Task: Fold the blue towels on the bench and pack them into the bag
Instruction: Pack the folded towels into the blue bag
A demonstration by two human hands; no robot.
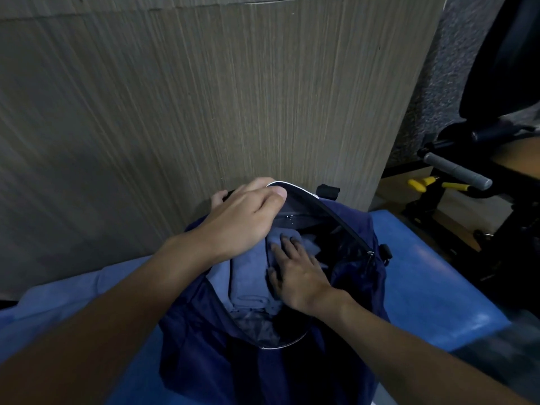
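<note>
Navy bag point(193, 346) open on the blue tabletop point(423, 287), left hand point(245, 220) fingers curled round its far rim, right hand point(295, 270) fingers spread flat on folded blue towels point(248, 279) inside, loose towel point(58, 305) lying left of the bag

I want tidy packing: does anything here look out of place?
Folded towels sit inside the navy bag. One light blue towel lies loose and rumpled on the bench at the left, not yet folded.
</note>
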